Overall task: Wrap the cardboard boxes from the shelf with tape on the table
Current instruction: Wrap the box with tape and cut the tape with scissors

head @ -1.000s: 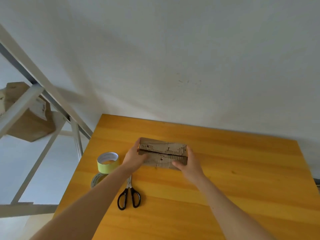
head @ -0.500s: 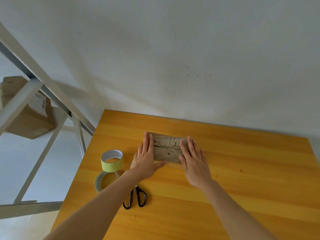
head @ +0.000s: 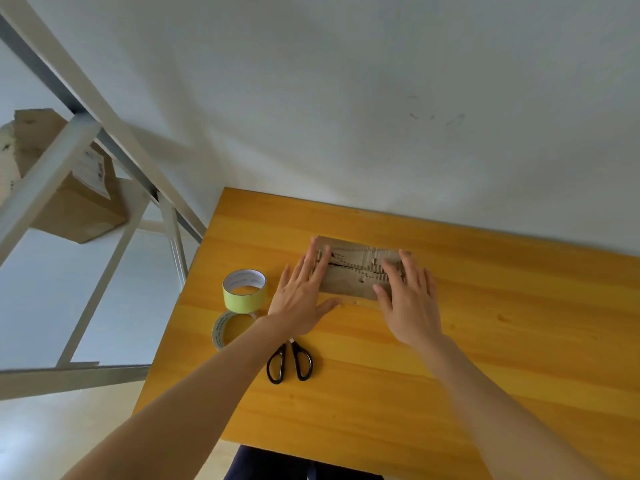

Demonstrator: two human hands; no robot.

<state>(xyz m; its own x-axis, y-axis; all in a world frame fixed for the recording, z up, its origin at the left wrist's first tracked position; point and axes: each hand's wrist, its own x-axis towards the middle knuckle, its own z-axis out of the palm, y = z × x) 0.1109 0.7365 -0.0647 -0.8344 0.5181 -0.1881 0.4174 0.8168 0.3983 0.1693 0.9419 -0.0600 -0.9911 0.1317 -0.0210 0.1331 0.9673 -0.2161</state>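
Left hand (head: 302,299) and right hand (head: 410,308) flat, palms down, arms outstretched.

Box (head: 353,275): small, brown, worn cardboard. It lies flat on the table (head: 485,306) near the far edge, with its top flaps closed along a ragged centre seam. The left hand (head: 301,299) and right hand (head: 408,303) press on its ends with straight fingers.

Tape (head: 245,292): a yellow-green roll stands on its flat side left of the box. A second, paler roll (head: 221,332) lies flat just in front of it, touching it.

Shelf (head: 104,116): a pale metal frame left of the table. It holds a second box (head: 72,206), brown with a white label.
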